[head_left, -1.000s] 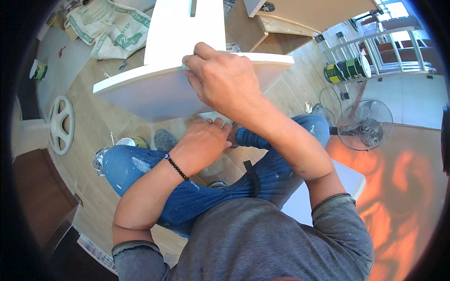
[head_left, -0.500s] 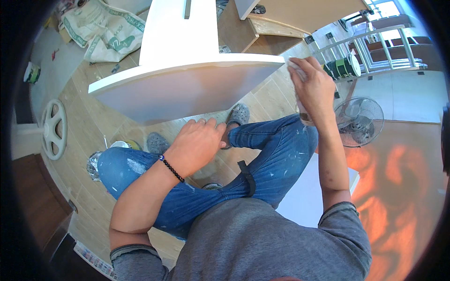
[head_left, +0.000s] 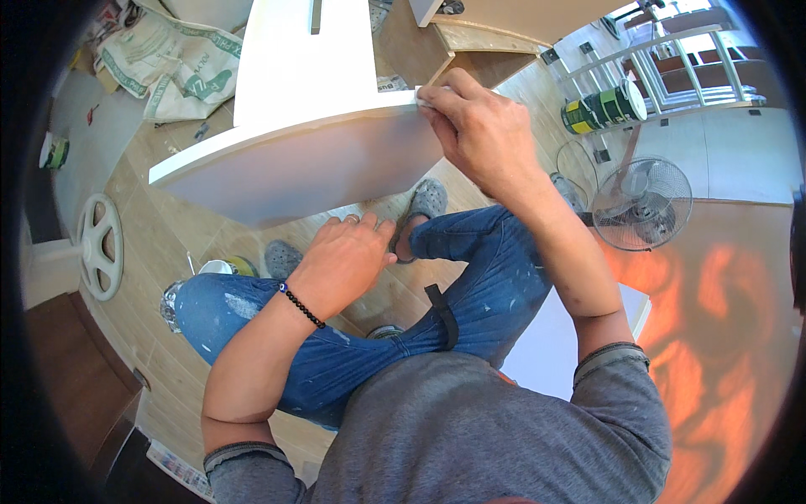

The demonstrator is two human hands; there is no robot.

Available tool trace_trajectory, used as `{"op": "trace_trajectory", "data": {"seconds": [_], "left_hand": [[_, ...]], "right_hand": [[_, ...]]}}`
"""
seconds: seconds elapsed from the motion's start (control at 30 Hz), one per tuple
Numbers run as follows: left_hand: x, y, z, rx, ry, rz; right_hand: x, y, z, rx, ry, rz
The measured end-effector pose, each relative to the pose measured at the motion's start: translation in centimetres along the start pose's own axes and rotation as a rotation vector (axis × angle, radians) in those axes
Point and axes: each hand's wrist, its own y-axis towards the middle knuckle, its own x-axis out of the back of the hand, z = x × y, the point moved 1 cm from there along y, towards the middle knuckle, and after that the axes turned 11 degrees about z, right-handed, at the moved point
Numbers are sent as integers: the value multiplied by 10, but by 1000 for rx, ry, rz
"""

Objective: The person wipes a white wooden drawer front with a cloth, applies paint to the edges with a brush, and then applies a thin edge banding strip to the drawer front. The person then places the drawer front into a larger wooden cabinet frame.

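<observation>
A white panel (head_left: 302, 172) stands in front of me, its shaded face toward me and its bright top edge curving in the picture. Behind it a white board (head_left: 302, 71) reaches away, with a grey strip (head_left: 316, 17) on it. My right hand (head_left: 483, 126) is pinched at the panel's right end, on the top edge. A small whitish piece shows at its fingertips, mostly hidden. My left hand (head_left: 340, 256) hovers by the panel's lower edge, palm down, its fingers loosely spread and holding nothing visible.
A pedestal fan (head_left: 642, 204) and a green paint bucket (head_left: 604, 107) are to the right, near a metal ladder (head_left: 680, 63). Paint containers (head_left: 227, 266) sit by my left knee. A woven sack (head_left: 180, 63) lies far left, a wooden cabinet frame (head_left: 491, 55) beyond the panel.
My right hand has moved left, from beside the panel's right end onto its top edge, carrying the whitish piece. My left hand has stayed nearly in place. The whole view has shifted slightly.
</observation>
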Motion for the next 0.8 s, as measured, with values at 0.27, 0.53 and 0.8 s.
{"op": "trace_trajectory", "data": {"seconds": [0.27, 0.53, 0.8], "left_hand": [[-2, 1, 1, 18, -3, 32], [-4, 2, 4, 17, 11, 6], [-2, 5, 0, 19, 8, 51]], "right_hand": [[5, -11, -23, 4, -17, -19], [7, -16, -26, 24, -14, 4], [-2, 11, 9, 108, -44, 26]]}}
